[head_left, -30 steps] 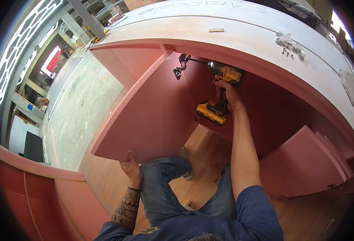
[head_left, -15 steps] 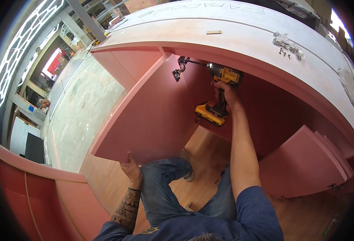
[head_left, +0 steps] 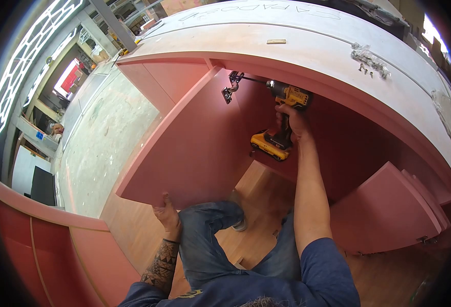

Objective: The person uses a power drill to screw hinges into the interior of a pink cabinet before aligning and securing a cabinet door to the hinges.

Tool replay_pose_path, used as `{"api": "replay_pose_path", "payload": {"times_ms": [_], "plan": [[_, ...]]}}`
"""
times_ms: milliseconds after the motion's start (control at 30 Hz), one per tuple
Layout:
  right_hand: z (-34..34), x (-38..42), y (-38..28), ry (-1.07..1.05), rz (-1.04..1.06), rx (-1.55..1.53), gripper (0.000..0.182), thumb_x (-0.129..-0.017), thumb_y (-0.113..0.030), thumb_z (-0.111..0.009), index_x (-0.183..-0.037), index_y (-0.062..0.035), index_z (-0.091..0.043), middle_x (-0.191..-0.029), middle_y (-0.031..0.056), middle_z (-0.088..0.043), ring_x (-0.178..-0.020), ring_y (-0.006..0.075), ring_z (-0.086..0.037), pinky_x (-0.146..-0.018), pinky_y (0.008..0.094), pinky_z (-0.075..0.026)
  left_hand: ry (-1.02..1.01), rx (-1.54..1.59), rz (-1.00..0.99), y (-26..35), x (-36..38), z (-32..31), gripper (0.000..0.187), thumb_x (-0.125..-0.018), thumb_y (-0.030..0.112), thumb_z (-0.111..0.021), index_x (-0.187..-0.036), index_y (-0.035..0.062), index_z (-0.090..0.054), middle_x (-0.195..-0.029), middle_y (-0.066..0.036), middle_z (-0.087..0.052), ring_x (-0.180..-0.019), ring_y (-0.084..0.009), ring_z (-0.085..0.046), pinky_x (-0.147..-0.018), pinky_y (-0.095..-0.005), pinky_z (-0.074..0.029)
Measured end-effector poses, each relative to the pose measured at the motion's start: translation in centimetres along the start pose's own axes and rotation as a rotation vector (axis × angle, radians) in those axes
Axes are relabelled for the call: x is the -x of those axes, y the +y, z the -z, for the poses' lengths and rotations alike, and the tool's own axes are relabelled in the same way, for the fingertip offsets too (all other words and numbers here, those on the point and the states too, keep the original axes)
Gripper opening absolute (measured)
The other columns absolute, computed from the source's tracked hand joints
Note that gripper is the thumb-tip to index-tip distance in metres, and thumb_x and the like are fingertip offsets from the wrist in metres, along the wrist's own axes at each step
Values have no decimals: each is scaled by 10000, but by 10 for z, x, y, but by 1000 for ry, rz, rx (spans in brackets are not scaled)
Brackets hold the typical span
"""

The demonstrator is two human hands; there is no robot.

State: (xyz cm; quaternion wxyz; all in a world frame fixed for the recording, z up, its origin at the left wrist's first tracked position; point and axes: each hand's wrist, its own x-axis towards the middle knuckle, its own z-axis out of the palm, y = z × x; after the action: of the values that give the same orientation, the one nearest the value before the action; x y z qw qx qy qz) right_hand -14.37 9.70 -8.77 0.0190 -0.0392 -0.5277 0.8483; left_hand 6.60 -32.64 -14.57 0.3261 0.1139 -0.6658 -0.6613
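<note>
My right hand is wrapped round the handle of a yellow and black cordless drill, inside a pink cabinet. The drill's long bit reaches left to a metal hinge at the top of a pink door. Its battery hangs low, near the door's inner face. At the door's lower edge, my left hand grips the panel, thumb on the inner face and the other fingers mostly hidden behind. The door stands swung out from the cabinet.
On the white cabinet top lie a small wooden strip, a plastic bag of hardware and loose screws. Another pink door stands out at right. Pink shelving is at lower left, beside a concrete floor.
The drill and my right hand have shifted very slightly right. My left hand and the door stay as they were.
</note>
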Motion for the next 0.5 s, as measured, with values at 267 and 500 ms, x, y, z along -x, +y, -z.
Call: {"api": "replay_pose_path", "payload": {"times_ms": [267,500], "plan": [[2,-3,2,-50,28,-47,223,-873,-125,-725,-1086,-62,-705,-758,3,-635,-589,99,-593,-541,267,-480,-5,-28,1,-4,-1,3,370,-1060,217,-687,-1347,24,-557,-1295,-88,-647,-1193,-187,-612,-1035,-359,-486],[-5,1,0,8,57,-63,203,-884,-109,-719,-1079,-54,-709,-767,2,-641,-601,92,-593,-544,264,-483,-17,-19,-2,-5,-2,4,369,-1064,221,-681,-1348,21,-555,-1298,-86,-644,-1196,-184,-607,-1039,-359,-486]]}}
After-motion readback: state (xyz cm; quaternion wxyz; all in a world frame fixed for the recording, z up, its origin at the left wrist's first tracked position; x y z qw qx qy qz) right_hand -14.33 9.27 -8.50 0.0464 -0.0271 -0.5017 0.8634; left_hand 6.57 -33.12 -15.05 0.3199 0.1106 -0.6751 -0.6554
